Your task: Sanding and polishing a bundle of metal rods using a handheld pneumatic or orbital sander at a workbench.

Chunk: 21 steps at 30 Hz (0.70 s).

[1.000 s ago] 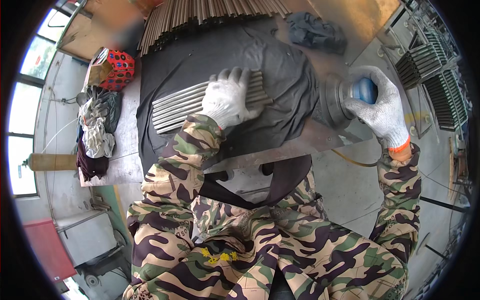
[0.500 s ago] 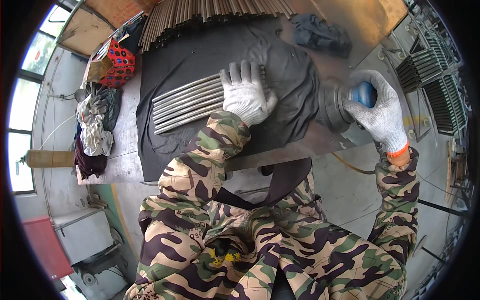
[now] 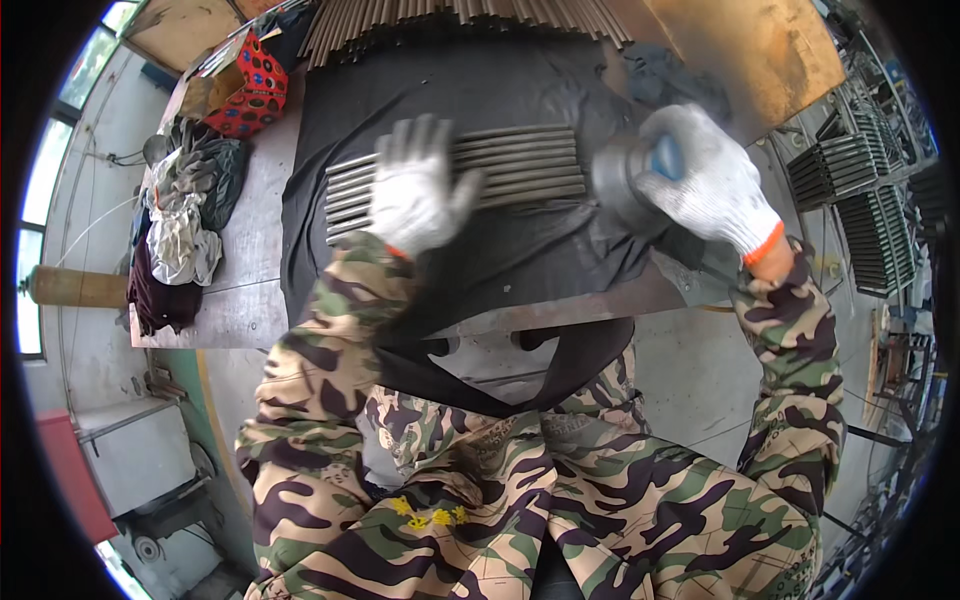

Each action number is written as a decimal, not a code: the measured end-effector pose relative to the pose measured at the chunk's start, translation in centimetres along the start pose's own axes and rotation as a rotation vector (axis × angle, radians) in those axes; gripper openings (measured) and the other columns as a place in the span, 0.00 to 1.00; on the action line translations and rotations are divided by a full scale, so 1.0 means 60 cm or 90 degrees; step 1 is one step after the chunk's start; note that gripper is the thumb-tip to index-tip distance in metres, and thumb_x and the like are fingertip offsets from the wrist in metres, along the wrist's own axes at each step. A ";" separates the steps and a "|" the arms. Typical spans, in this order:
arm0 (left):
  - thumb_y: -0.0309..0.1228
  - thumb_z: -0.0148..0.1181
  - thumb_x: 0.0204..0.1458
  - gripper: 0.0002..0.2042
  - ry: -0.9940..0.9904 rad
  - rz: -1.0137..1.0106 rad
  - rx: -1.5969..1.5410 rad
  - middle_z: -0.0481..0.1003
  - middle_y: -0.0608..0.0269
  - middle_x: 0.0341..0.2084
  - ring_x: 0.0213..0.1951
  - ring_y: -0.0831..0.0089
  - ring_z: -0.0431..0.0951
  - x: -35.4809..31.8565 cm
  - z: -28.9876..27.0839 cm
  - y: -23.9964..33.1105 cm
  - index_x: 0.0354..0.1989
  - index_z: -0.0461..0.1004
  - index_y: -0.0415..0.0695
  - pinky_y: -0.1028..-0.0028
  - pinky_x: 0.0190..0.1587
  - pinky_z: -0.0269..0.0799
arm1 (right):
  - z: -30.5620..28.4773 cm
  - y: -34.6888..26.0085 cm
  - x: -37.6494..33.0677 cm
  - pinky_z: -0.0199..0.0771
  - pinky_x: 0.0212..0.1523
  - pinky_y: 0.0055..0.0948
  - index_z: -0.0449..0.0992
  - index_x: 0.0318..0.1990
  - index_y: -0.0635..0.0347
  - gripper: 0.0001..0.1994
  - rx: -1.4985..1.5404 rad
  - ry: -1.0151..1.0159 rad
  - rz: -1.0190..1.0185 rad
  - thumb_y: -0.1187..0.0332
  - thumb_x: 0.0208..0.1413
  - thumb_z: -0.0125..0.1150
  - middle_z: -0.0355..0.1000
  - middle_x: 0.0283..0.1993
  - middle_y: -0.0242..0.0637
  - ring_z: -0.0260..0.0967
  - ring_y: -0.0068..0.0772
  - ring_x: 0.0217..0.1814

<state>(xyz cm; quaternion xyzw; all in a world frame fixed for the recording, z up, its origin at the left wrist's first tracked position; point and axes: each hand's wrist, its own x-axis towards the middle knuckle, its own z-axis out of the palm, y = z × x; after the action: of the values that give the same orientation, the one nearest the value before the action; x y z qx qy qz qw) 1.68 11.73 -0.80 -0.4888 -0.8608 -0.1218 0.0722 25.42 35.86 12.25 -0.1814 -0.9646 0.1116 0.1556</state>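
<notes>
Left hand (image 3: pixel 418 190): I see it gloved, fingers spread flat on the rods (image 3: pixel 520 165).
Right hand (image 3: pixel 705 180): closed around a grinder (image 3: pixel 625 180) just right of the rods.
Rods: side by side on black cloth (image 3: pixel 400 90), on the table (image 3: pixel 240 300).

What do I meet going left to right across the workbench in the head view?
Heap of rags → red patterned box → left hand flat on the row of metal rods → grinder gripped by the right hand → rusty sheet.
</notes>
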 end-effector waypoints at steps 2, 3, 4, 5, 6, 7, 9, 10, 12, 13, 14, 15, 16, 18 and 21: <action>0.57 0.58 0.63 0.41 0.103 0.021 0.067 0.67 0.39 0.71 0.74 0.40 0.62 -0.020 -0.009 -0.069 0.73 0.66 0.35 0.43 0.77 0.52 | 0.009 -0.031 0.029 0.82 0.56 0.46 0.80 0.51 0.49 0.17 -0.012 -0.041 0.017 0.56 0.56 0.69 0.78 0.48 0.43 0.80 0.53 0.54; 0.56 0.61 0.61 0.39 0.074 0.026 0.033 0.70 0.41 0.67 0.71 0.42 0.65 -0.027 -0.009 -0.089 0.70 0.68 0.35 0.46 0.73 0.56 | 0.019 -0.041 0.047 0.81 0.57 0.47 0.80 0.52 0.49 0.19 -0.035 -0.082 0.007 0.56 0.55 0.69 0.78 0.50 0.43 0.79 0.54 0.56; 0.55 0.63 0.59 0.37 0.043 0.028 0.001 0.72 0.42 0.63 0.67 0.44 0.68 -0.031 -0.026 -0.097 0.67 0.71 0.35 0.48 0.70 0.60 | 0.037 -0.049 0.066 0.79 0.59 0.48 0.80 0.53 0.49 0.20 -0.054 -0.126 -0.005 0.56 0.54 0.70 0.79 0.53 0.43 0.78 0.55 0.57; 0.53 0.64 0.57 0.35 0.077 0.039 -0.001 0.73 0.44 0.60 0.64 0.46 0.70 -0.024 -0.025 -0.089 0.63 0.72 0.35 0.50 0.68 0.62 | 0.046 -0.056 0.074 0.79 0.60 0.47 0.80 0.53 0.50 0.20 -0.078 -0.135 -0.011 0.54 0.55 0.69 0.79 0.54 0.43 0.78 0.53 0.59; 0.52 0.66 0.56 0.33 0.111 0.049 -0.004 0.74 0.46 0.56 0.61 0.48 0.71 -0.015 -0.021 -0.078 0.60 0.74 0.36 0.52 0.65 0.64 | 0.051 -0.061 0.080 0.79 0.60 0.47 0.80 0.53 0.50 0.20 -0.091 -0.136 -0.011 0.54 0.55 0.69 0.79 0.54 0.43 0.78 0.53 0.59; 0.51 0.67 0.56 0.31 0.151 0.052 0.005 0.75 0.48 0.55 0.61 0.49 0.71 -0.010 -0.018 -0.078 0.58 0.74 0.37 0.51 0.66 0.64 | 0.060 -0.065 0.091 0.79 0.60 0.46 0.80 0.53 0.50 0.20 -0.097 -0.156 -0.029 0.54 0.55 0.69 0.78 0.54 0.42 0.78 0.52 0.59; 0.51 0.64 0.58 0.32 0.118 0.031 -0.011 0.75 0.45 0.58 0.62 0.46 0.71 -0.015 -0.020 -0.075 0.61 0.73 0.36 0.50 0.68 0.63 | 0.084 -0.065 0.100 0.79 0.61 0.45 0.80 0.53 0.49 0.20 -0.099 -0.172 -0.066 0.54 0.54 0.69 0.78 0.54 0.42 0.77 0.50 0.61; 0.51 0.62 0.61 0.33 0.082 0.020 -0.024 0.74 0.43 0.61 0.64 0.44 0.70 -0.015 -0.025 -0.072 0.64 0.72 0.35 0.48 0.70 0.62 | 0.093 -0.063 0.102 0.79 0.61 0.45 0.80 0.53 0.49 0.20 -0.105 -0.178 -0.074 0.54 0.54 0.69 0.78 0.54 0.42 0.77 0.50 0.61; 0.50 0.62 0.61 0.33 0.073 0.002 -0.037 0.74 0.43 0.62 0.65 0.44 0.70 -0.024 -0.030 -0.060 0.65 0.72 0.34 0.47 0.72 0.60 | 0.101 -0.063 0.105 0.79 0.62 0.44 0.80 0.53 0.48 0.20 -0.118 -0.172 -0.053 0.53 0.54 0.70 0.78 0.54 0.41 0.77 0.51 0.61; 0.50 0.62 0.61 0.33 0.081 -0.002 -0.026 0.74 0.42 0.62 0.66 0.44 0.69 -0.031 -0.030 -0.055 0.65 0.71 0.34 0.47 0.73 0.59 | 0.104 -0.065 0.109 0.79 0.62 0.44 0.80 0.53 0.48 0.20 -0.123 -0.175 -0.054 0.53 0.54 0.70 0.78 0.54 0.41 0.77 0.51 0.61; 0.50 0.62 0.61 0.33 0.089 -0.005 -0.014 0.74 0.42 0.63 0.67 0.44 0.69 -0.037 -0.031 -0.051 0.66 0.71 0.34 0.46 0.74 0.57 | 0.106 -0.066 0.114 0.79 0.62 0.45 0.80 0.53 0.48 0.20 -0.122 -0.170 -0.049 0.53 0.54 0.70 0.78 0.54 0.41 0.77 0.51 0.61; 0.49 0.63 0.60 0.33 0.073 -0.007 -0.027 0.73 0.42 0.63 0.67 0.44 0.69 -0.042 -0.033 -0.047 0.66 0.71 0.33 0.45 0.75 0.56 | 0.108 -0.066 0.116 0.79 0.62 0.45 0.80 0.53 0.48 0.20 -0.119 -0.165 -0.044 0.53 0.54 0.70 0.78 0.54 0.42 0.77 0.51 0.61; 0.49 0.63 0.60 0.33 0.075 -0.008 -0.028 0.73 0.42 0.63 0.67 0.44 0.69 -0.044 -0.032 -0.047 0.66 0.71 0.33 0.45 0.75 0.56 | 0.111 -0.066 0.116 0.79 0.62 0.45 0.80 0.53 0.48 0.20 -0.120 -0.165 -0.046 0.53 0.54 0.70 0.78 0.54 0.42 0.77 0.51 0.61; 0.49 0.64 0.60 0.33 0.081 -0.005 -0.038 0.74 0.42 0.63 0.67 0.43 0.69 -0.045 -0.032 -0.048 0.65 0.71 0.33 0.45 0.75 0.56 | 0.116 -0.065 0.112 0.79 0.62 0.45 0.80 0.52 0.49 0.20 -0.109 -0.158 -0.079 0.53 0.55 0.69 0.78 0.54 0.42 0.77 0.52 0.61; 0.49 0.64 0.60 0.33 0.042 -0.012 0.002 0.74 0.41 0.61 0.67 0.43 0.69 -0.037 -0.040 -0.047 0.65 0.71 0.33 0.45 0.75 0.55 | 0.112 -0.074 0.139 0.79 0.62 0.45 0.80 0.53 0.49 0.21 -0.144 -0.172 -0.032 0.52 0.55 0.69 0.78 0.55 0.42 0.77 0.51 0.61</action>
<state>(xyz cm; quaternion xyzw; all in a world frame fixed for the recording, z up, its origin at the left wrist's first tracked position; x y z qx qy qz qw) 0.42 7.85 0.54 -0.4764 -0.8626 -0.1375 0.1003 14.36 33.94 9.42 -0.1565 -0.9874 0.0218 0.0056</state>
